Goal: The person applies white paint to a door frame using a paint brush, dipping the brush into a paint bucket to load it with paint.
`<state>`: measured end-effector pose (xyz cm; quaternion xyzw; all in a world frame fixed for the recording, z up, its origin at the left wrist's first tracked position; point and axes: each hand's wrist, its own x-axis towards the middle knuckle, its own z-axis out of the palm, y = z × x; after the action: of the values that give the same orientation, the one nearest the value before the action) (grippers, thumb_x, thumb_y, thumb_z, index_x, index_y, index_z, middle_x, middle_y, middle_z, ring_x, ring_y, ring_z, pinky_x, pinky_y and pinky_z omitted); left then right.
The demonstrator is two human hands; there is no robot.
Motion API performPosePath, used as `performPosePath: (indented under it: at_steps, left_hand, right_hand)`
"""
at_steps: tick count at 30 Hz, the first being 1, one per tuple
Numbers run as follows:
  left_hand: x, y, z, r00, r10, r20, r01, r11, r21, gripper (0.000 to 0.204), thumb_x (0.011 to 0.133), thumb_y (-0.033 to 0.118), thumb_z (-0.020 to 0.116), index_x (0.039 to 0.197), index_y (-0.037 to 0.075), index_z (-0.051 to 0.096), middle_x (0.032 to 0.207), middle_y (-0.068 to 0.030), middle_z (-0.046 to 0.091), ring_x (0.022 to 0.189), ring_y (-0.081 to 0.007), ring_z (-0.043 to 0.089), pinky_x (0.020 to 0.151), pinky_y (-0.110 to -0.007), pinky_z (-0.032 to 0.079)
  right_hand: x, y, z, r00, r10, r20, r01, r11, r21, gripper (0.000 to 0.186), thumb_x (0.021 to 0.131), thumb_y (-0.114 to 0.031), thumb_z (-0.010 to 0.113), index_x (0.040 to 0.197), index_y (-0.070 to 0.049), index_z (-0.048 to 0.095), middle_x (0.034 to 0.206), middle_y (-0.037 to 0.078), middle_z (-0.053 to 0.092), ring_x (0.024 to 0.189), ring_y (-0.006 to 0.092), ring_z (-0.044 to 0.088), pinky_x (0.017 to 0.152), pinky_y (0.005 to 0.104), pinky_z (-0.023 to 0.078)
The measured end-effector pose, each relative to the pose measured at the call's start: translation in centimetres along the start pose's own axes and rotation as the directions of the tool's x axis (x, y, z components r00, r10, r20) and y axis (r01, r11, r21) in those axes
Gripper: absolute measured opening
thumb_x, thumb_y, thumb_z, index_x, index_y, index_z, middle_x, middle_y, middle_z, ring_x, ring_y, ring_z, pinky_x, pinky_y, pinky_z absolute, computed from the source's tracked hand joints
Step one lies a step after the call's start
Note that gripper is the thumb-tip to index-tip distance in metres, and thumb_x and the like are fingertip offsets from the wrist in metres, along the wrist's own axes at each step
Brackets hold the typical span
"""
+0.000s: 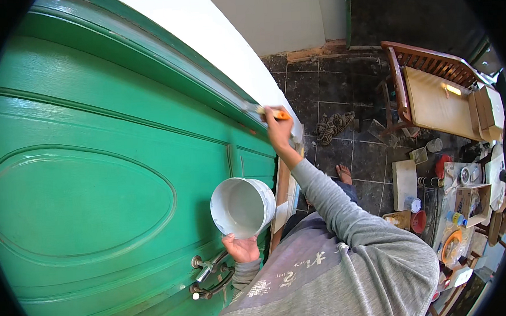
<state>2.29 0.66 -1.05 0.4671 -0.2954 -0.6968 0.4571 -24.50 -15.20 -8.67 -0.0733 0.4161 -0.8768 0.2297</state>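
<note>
brush: at 12 o'clock of frame centre, bristles on the green door edge | your right hand: clamped on its orange handle; draw long, light strokes along the edge | your left hand: at 6 o'clock, gripping the white paint pot; hold it level | door handle: 7 o'clock, keep drips off.

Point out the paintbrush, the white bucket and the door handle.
paintbrush (pixel 275 114), head view, on its orange handle in the right hand.
white bucket (pixel 241 207), head view, on its inner wall.
door handle (pixel 209 275), head view, on the metal lever.
</note>
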Motion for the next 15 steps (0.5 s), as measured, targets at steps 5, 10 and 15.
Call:
performPosePath:
  at_steps: [5,10,15]
  left_hand:
    - [0.6,0.6,-0.4,0.999,0.006,0.032,-0.005,1.000,-0.024,0.071,0.074,0.040,0.052,0.138,0.013,0.035,0.135,-0.0091,0.046,0.117,-0.0323,0.052,0.085,-0.054,0.051]
    - [0.8,0.7,0.7,0.998,-0.024,0.055,0.024,1.000,-0.013,0.071,0.074,0.040,0.052,0.138,0.014,0.035,0.136,-0.0088,0.046,0.119,-0.0325,0.051,0.086,-0.056,0.050]
    - [0.4,0.1,0.7,0.999,-0.018,0.051,0.021,0.999,-0.049,0.068,0.077,0.039,0.052,0.137,0.012,0.035,0.134,-0.0090,0.048,0.116,-0.0321,0.053,0.086,-0.056,0.050]
  right_hand:
    - [-1.7,-5.4,2.5,0.998,0.023,-0.056,-0.023,1.000,0.003,0.018,0.087,-0.017,0.068,0.084,-0.001,0.061,0.072,0.005,0.064,0.063,0.0097,0.061,0.056,0.0214,0.048]
    - [-0.8,-2.2,1.9,1.000,0.002,-0.008,-0.002,1.000,0.001,0.019,0.087,-0.017,0.068,0.084,0.000,0.060,0.071,0.004,0.064,0.062,0.0097,0.061,0.056,0.0217,0.049]
    - [-1.2,-2.7,-3.3,0.998,0.043,-0.035,-0.049,0.979,-0.195,0.018,0.087,-0.016,0.067,0.082,0.000,0.060,0.068,0.005,0.063,0.061,0.0097,0.061,0.054,0.0222,0.049]
